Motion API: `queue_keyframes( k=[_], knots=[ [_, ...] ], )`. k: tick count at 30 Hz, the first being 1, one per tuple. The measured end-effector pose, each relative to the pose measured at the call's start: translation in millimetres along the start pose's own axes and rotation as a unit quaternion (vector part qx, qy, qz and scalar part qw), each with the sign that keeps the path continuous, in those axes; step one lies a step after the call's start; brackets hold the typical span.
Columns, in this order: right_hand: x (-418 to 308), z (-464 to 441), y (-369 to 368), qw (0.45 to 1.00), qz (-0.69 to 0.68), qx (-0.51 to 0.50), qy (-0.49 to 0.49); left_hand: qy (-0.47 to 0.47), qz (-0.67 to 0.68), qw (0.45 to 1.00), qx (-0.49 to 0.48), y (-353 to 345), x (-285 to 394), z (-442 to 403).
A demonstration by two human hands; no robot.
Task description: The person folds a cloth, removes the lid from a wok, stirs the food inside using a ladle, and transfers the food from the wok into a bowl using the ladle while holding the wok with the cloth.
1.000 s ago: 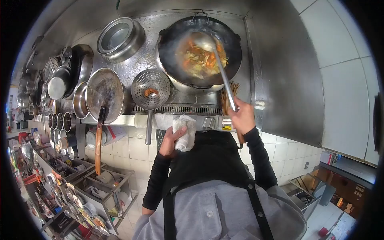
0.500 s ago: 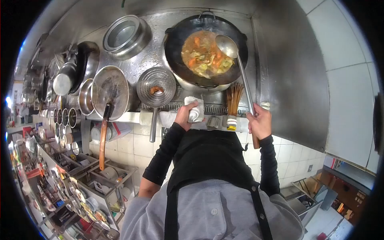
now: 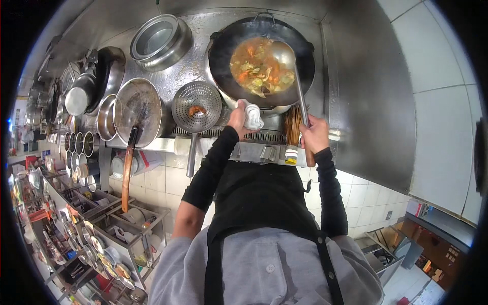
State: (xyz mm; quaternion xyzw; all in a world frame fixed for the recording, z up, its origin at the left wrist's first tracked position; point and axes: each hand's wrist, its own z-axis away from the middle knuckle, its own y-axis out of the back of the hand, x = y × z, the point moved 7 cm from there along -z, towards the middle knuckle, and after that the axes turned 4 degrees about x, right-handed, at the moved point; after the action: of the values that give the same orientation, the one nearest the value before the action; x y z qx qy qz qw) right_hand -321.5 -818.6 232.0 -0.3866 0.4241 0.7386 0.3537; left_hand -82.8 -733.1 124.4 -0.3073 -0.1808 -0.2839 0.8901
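My right hand [image 3: 315, 134] is closed round the handle of a long ladle [image 3: 300, 94]. The ladle's bowl rests over the right side of the food [image 3: 259, 68], an orange broth with cabbage-like pieces, in a black wok [image 3: 223, 61]. My left hand [image 3: 238, 121] grips a folded white cloth [image 3: 252, 116], close to the wok's near rim. A bamboo wok brush [image 3: 292, 129] stands between my hands, its bound end toward me. Left of my left hand lies a perforated strainer [image 3: 189, 119] with a small brown piece of food in it.
A wooden-handled pan [image 3: 138, 101] and a steel pot [image 3: 175, 51] sit left of the strainer. A steel wall panel [image 3: 376, 101] rises on the right. Shelves with several dishes [image 3: 107, 259] stand at lower left.
My left hand has lifted the white cloth up toward the wok's near rim. My right hand and the ladle have shifted slightly left and away from me.
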Motion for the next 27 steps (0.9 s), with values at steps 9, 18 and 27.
queue_keyframes(
  k=[9, 18, 27],
  knots=[
    [-7, 21, -14, 0.997, 0.027, 0.056, 0.037, -0.158, -0.288, 0.93, -0.167, -5, -12, -96],
    [-25, 90, -21, 0.998, -0.03, 0.051, 0.004, -0.488, -0.577, 0.654, -0.027, -7, 2, 25],
    [-52, 109, -37, 0.996, -0.02, 0.079, 0.02, 0.134, 0.142, 0.971, -0.14, 6, -55, 22]
  ],
)
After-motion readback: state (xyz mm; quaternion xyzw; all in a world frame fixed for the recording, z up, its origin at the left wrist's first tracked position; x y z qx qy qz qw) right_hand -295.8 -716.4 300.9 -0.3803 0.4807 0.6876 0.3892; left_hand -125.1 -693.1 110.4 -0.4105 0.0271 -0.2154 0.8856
